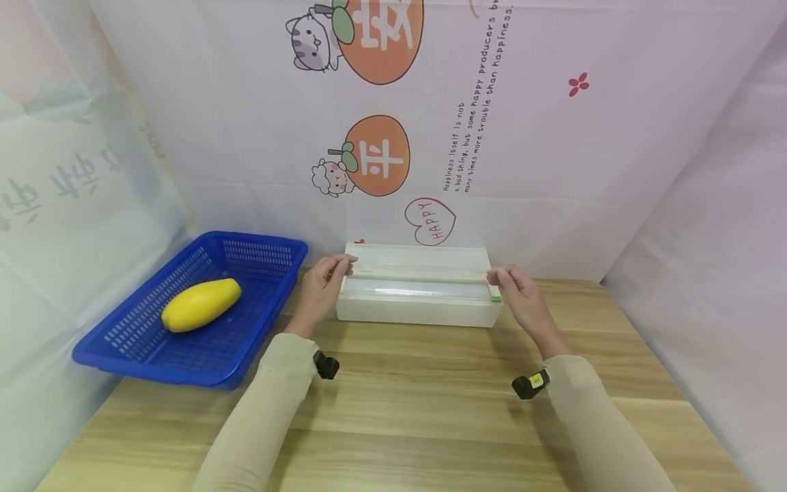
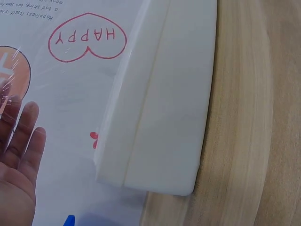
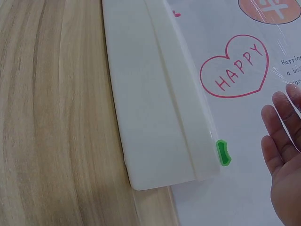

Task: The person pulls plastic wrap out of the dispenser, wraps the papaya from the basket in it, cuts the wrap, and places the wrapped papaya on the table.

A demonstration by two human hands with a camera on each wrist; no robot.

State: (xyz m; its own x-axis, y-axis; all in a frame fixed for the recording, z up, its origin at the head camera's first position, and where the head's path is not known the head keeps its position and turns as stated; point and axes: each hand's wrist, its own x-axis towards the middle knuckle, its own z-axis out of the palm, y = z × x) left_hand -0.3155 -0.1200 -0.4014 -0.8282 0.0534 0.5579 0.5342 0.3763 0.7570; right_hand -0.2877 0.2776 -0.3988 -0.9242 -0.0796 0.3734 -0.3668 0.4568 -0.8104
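A long white cling film dispenser (image 1: 418,312) lies at the back of the table with its lid (image 1: 424,255) raised. The shiny roll (image 1: 424,290) shows inside, and a green cutter slider (image 1: 495,298) sits at the right end. My left hand (image 1: 322,283) pinches the film between thumb and forefinger by the box's left end. At the right end, my right hand (image 1: 521,295) pinches the film's other corner. Faint glints of the clear film (image 3: 286,70) show by the fingertips in the right wrist view. Both wrist views show the other fingers fairly straight; the pinches themselves are hidden there.
To the left stands a blue plastic basket (image 1: 203,378) holding a yellow oblong fruit (image 1: 201,305). Printed white cloth (image 1: 522,137) rises behind the dispenser and along both sides. The wooden table (image 1: 406,396) stretches in front of the box.
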